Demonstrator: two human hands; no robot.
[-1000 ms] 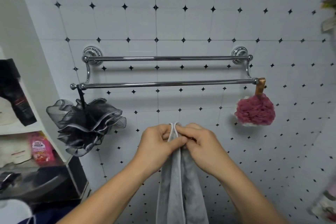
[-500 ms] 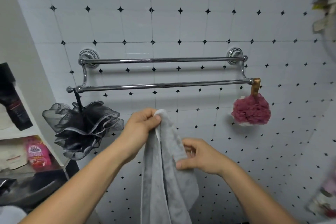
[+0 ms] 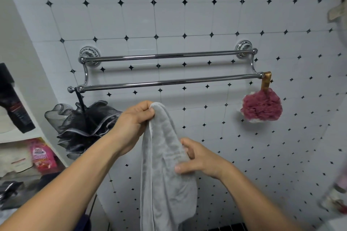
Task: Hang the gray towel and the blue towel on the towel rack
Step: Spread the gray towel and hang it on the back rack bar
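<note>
The gray towel (image 3: 165,170) hangs in folds below the chrome double-bar towel rack (image 3: 169,82) on the tiled wall. My left hand (image 3: 135,122) pinches the towel's top corner just under the lower bar. Lower and to the right, my right hand (image 3: 199,159) grips the towel's edge. Both bars of the rack are bare between their ends. A dark blue cloth (image 3: 85,222) shows at the bottom left edge; I cannot tell whether it is the blue towel.
A black mesh bath sponge (image 3: 82,124) hangs from the rack's lower left end, a dark red one (image 3: 262,106) from its right end. White shelves (image 3: 22,135) at the left hold a black bottle (image 3: 14,107) and a pink pack (image 3: 42,155).
My hands have parted along the towel's edge: the left rose toward the lower bar with the corner, the right slid down and to the right. The towel has spread wider.
</note>
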